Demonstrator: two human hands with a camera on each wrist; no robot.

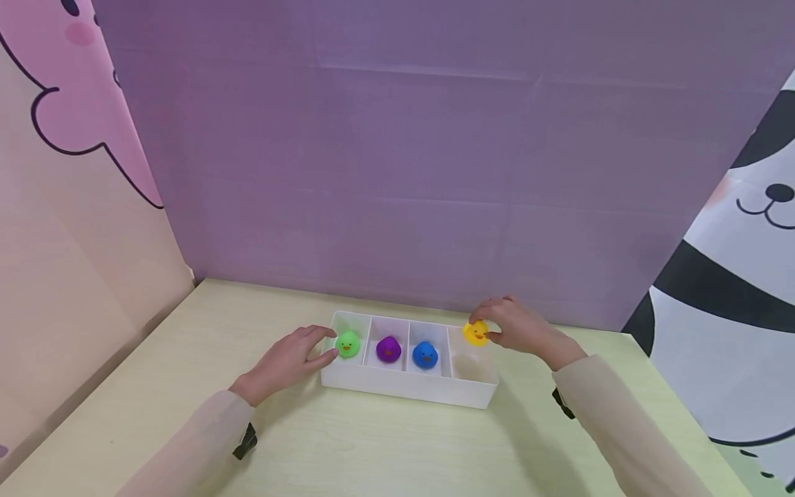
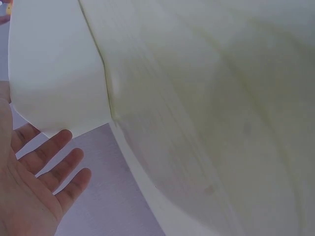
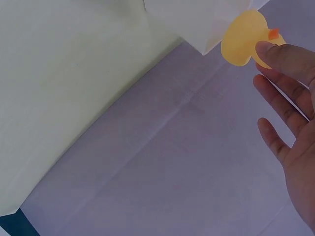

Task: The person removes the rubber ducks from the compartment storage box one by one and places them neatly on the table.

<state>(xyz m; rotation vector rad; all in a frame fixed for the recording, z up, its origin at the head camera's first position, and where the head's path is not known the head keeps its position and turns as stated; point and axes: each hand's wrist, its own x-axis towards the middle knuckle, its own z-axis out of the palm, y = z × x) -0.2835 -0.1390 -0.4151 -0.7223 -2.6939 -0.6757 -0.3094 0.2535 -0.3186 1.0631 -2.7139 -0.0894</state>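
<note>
A white box [image 1: 404, 384] with four-sided compartments in a row sits on the table. From left to right, a green toy duck [image 1: 348, 344], a purple toy duck [image 1: 388, 349] and a blue toy duck [image 1: 425, 355] each occupy a compartment. Over the back of the rightmost compartment, my right hand [image 1: 518, 328] pinches a yellow toy duck [image 1: 476, 333] between thumb and fingers. My left hand [image 1: 288, 360] is at the box's left end, thumb and index fingertips right at the rim beside the green duck. In the left wrist view, its fingers [image 2: 45, 151] are spread and nearly straight.
The pale wooden table [image 1: 348, 449] meets a purple cloth backdrop [image 1: 404, 172] close behind the box. A wall with a pink cartoon figure [image 1: 81, 103] rises at left, and a panda picture [image 1: 739, 297] stands at right.
</note>
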